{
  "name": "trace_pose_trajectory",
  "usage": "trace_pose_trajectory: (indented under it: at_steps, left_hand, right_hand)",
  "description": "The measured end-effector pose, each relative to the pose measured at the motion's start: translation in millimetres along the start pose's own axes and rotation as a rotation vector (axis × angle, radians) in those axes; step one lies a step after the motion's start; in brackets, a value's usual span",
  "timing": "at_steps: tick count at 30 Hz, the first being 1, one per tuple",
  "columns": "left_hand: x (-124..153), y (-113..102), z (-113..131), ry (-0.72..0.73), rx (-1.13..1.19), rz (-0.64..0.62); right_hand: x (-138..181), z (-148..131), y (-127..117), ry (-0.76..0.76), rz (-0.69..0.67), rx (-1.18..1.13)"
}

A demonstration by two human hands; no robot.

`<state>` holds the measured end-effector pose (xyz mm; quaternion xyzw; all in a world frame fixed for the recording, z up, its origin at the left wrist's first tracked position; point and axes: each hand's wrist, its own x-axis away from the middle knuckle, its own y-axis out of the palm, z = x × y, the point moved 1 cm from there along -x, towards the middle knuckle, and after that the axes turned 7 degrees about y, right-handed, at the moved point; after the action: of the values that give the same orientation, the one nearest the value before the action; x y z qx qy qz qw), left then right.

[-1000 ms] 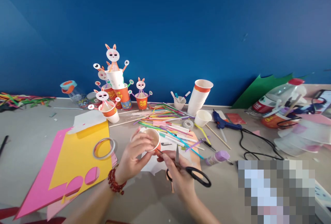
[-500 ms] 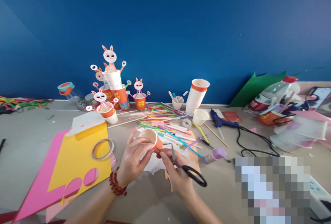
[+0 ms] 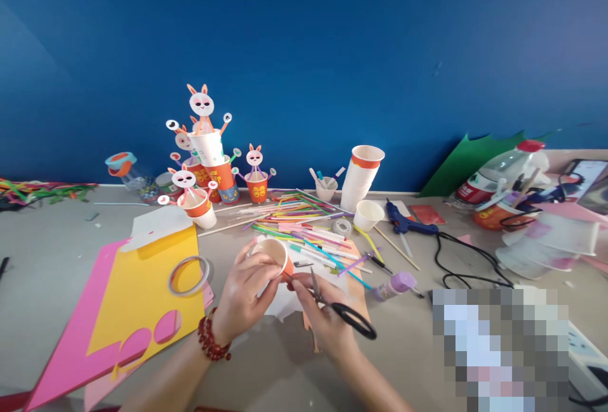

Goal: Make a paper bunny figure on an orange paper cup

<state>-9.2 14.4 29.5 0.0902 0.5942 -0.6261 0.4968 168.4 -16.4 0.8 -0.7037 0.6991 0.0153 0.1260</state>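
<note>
My left hand (image 3: 249, 285) is closed around an orange paper cup (image 3: 278, 253), its open mouth tilted up and to the left. In my right hand (image 3: 325, 317) are black-handled scissors (image 3: 354, 318); one blade points up beside the cup, the other meets the cup's lower side near my fingertips. Where that blade ends is hidden. Below my hands lie scraps of white paper (image 3: 280, 307) and a peach sheet (image 3: 358, 291). Markers and colourful straws (image 3: 304, 215) spread out just behind the cup.
On the left, a tape roll (image 3: 189, 276) rests on yellow card (image 3: 142, 272). Rabbit-faced cups (image 3: 257, 188) stand at the back near a stack of paper cups (image 3: 361, 177). Rightward are a glue stick (image 3: 396, 285), a blue glue gun (image 3: 408, 218) with its cord, and a plastic bottle (image 3: 498, 174).
Both hands, with the cup and scissors, have shifted very slightly left. The scissors' upright blade leans a little further left. The grips stay the same.
</note>
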Motion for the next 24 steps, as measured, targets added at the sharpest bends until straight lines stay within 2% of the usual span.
trace_pose_trajectory:
  at_steps: [5, 8, 10, 13, 19, 24]
  left_hand:
    - [0, 0, 6, 0.07, -0.129, -0.016]
    - [1, 2, 7, 0.092, -0.194, -0.027]
    - [2, 3, 7, 0.092, -0.218, -0.029]
    - [2, 4, 6, 0.069, -0.185, -0.025]
    - [1, 1, 3, -0.055, 0.036, -0.025]
    - [3, 0, 1, -0.13, 0.1, -0.027]
  right_hand:
    - [1, 5, 12, 0.447, 0.014, -0.6]
    - [-1, 3, 16, 0.574, 0.018, -0.772]
    - [-2, 3, 16, 0.578, 0.021, -0.785]
    - [-3, 5, 10, 0.47, 0.019, -0.608]
    - [-9, -3, -8, 0.011, -0.093, 0.003]
    - [-15, -14, -14, -0.263, -0.091, 0.187]
